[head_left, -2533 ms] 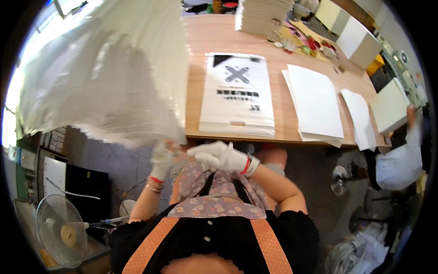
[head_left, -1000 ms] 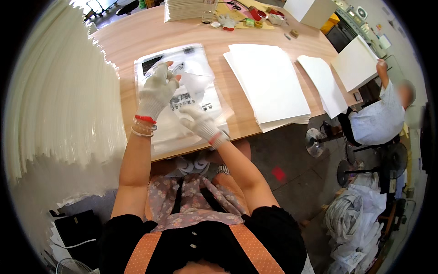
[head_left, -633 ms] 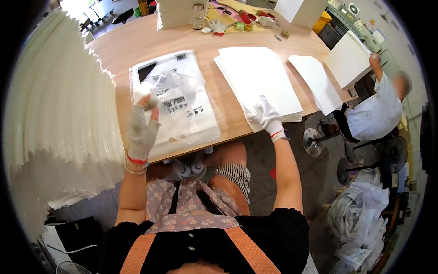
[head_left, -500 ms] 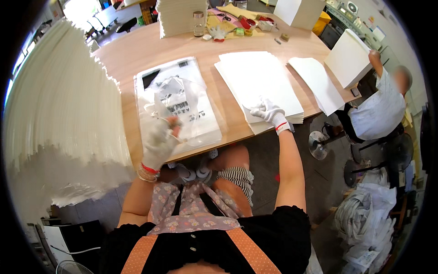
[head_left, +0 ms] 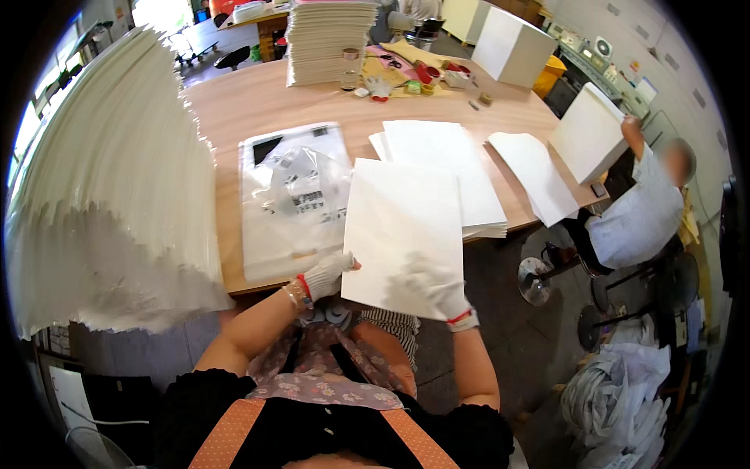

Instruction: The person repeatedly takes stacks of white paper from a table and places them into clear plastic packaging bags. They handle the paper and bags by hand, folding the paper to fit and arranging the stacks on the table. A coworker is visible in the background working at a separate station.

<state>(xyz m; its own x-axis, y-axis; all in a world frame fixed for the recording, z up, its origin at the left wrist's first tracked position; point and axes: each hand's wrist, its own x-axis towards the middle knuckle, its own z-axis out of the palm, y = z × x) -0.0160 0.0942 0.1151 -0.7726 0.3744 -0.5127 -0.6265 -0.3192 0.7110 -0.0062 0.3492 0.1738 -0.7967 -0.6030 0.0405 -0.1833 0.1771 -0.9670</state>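
Observation:
A white sheet (head_left: 402, 211) is held tilted over the table's front edge, partly covering the white sheet stack (head_left: 480, 187) behind it. My left hand (head_left: 330, 273), in a knitted white glove, pinches its left edge near the lower corner. Over the sheet's lower right lies my gloved right hand (head_left: 433, 289); its fingers are smeared by motion. Just left of the sheet, clear plastic bags (head_left: 293, 242) with dark print lie in a pile, the top one crumpled.
A tall wavy white stack (head_left: 109, 180) rises at the left. Beyond are another stack (head_left: 324, 43), a glass jar (head_left: 349, 69), tape rolls (head_left: 486, 99) and scissors. More white sheets (head_left: 531, 172) lie at the right, where a seated person (head_left: 641, 203) holds a white block (head_left: 590, 133).
My right hand has brought a white sheet from the stack leftward and toward me. My left hand has left the plastic bags and now grips the sheet's edge.

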